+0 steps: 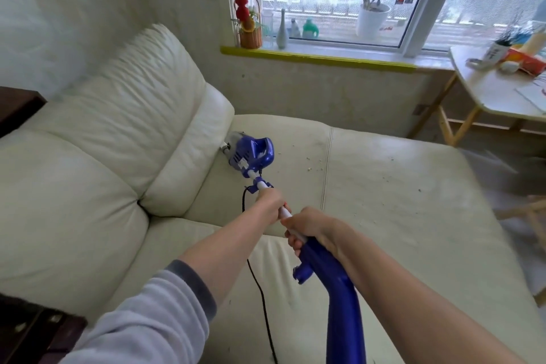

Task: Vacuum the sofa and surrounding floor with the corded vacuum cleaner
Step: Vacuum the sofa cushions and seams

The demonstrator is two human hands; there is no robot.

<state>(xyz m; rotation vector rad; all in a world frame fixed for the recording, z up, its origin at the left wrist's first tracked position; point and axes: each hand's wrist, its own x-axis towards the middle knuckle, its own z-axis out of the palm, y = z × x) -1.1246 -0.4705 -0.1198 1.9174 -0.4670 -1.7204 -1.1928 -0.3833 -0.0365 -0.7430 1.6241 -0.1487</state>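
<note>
Two hands, left hand (270,201) and right hand (310,226), are gripping one blue vacuum cleaner (251,154) on one cream sofa (384,186). One black cord (260,289) is trailing toward six o'clock. Two windows, one (331,6) at twelve o'clock, another (496,9) at one o'clock, are showing, and one desk (487,91) is standing at two o'clock.

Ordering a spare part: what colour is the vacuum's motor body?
Blue-purple plastic vacuum motor body with a grey front end, clearest in the head view.

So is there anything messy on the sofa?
Yes. Crumbs lie scattered on the sofa seat, near the seam to the right of the vacuum cleaner, with darker specks farther right. The vacuum's front end points at the back cushion, away from them.
</note>
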